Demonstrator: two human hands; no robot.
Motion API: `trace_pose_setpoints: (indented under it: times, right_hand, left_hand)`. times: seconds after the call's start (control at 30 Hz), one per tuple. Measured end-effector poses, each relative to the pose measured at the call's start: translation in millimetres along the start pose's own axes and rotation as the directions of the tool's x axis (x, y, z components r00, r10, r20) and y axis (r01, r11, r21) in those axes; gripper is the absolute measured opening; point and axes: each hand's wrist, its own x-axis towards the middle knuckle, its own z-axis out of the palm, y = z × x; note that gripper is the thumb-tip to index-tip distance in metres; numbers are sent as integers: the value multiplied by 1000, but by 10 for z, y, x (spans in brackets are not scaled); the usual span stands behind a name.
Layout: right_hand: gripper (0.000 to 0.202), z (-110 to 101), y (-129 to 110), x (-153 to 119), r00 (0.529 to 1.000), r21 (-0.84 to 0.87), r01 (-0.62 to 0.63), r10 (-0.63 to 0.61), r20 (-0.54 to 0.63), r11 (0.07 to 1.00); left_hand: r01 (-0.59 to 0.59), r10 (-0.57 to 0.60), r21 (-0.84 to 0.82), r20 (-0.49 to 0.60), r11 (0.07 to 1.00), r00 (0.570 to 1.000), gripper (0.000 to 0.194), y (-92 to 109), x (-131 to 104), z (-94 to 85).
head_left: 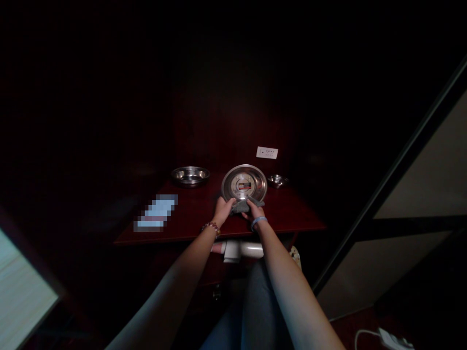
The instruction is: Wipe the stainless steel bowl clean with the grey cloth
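A round steel bowl (244, 181) with a label at its centre is tilted up, its inside toward me, above the dark red desk (197, 214). My left hand (223, 210) grips its lower left rim, thumb on the inside. At the lower right rim, my right hand (254, 210) holds the bowl together with a grey cloth (241, 206), which lies bunched along the bottom edge between both hands. Another steel bowl (190, 176) rests at the back left of the desk, and a small steel bowl (278, 181) stands to the right.
A blurred-out flat object (156, 213) lies on the desk's left side. On the back wall is a white socket panel (267, 152). Below the desktop, a white cylindrical object (251, 250) shows near my legs. A power strip (396, 339) lies on the floor, lower right.
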Motion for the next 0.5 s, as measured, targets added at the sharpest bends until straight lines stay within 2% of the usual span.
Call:
trace_pose_setpoints:
  times: [0.17, 0.5]
  right_hand:
    - [8, 1, -15, -19, 1000, -4, 2, -2, -10, 1000]
    - [8, 5, -7, -21, 1000, -24, 9, -9, 0, 1000]
  left_hand:
    - [48, -49, -7, -51, 999, 997, 26, -58, 12, -1]
    - [35, -35, 3, -87, 999, 996, 27, -60, 37, -17]
